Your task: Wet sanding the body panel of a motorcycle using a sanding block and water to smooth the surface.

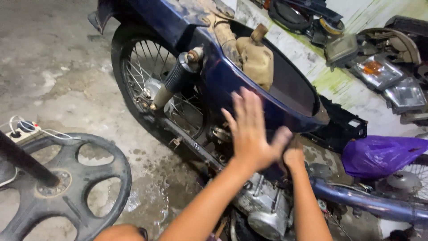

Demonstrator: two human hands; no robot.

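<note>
A dark blue motorcycle with its seat removed leans across the view. My left hand is flat, fingers spread, against the lower edge of the blue side panel. Just to its right, my right hand is curled under the same panel edge, partly hidden by the left hand; what it grips does not show. A dusty tan tank sits inside the open body shell. The silver engine lies below both wrists.
The spoked rear wheel and black shock absorber are at the left. A black wheel-shaped stand base and a power strip rest on the wet concrete floor. A purple bag and loose headlight parts lie at the right.
</note>
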